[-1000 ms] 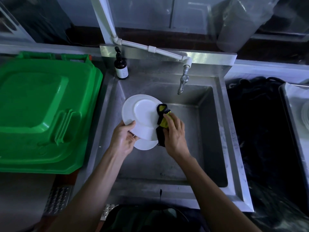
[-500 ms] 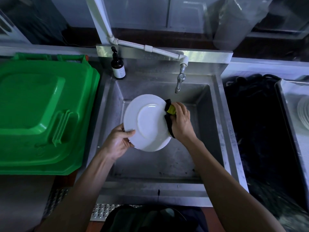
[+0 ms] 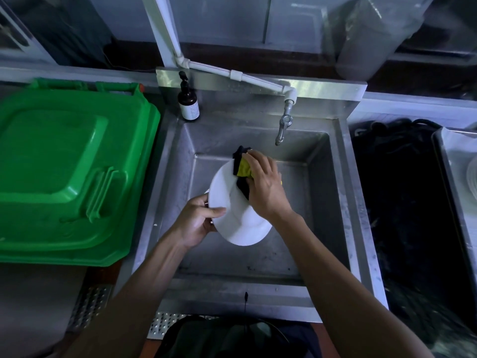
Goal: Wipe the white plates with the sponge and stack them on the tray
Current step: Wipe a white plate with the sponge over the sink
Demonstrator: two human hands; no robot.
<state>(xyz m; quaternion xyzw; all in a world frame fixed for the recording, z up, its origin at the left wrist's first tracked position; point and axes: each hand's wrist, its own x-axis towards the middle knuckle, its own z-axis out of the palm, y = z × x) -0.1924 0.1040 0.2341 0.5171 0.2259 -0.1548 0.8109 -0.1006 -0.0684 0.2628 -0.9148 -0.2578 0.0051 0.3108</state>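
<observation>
We hold one white plate (image 3: 233, 218) tilted above the basin of the steel sink (image 3: 343, 192), which serves as our landmark. Our left hand (image 3: 197, 220) grips the plate at its left rim, thumb curled over the upper face and fingers wrapped behind. A thin white edge shows behind that rim beside the fingers; we cannot tell whether it is a second plate. Our right hand (image 3: 263, 184) presses the sponge (image 3: 244, 167) against the far right part of the plate, fingers curled down over it. The sponge shows a yellow body with a black layer, and part of the black layer projects past the fingertips toward the back wall of the sink.

The tap (image 3: 284, 125) hangs over the back of the sink, just beyond the sponge and to its right, fed by a white pipe (image 3: 232, 73). A brown pump bottle (image 3: 189, 103) stands on the back left corner of the sink. A green bin lid (image 3: 67, 171) lies directly left of the sink. Right of the sink lies a dark area, and beyond it a tray (image 3: 449, 156) at the frame edge carries pale round plates (image 3: 471, 179), only partly visible
</observation>
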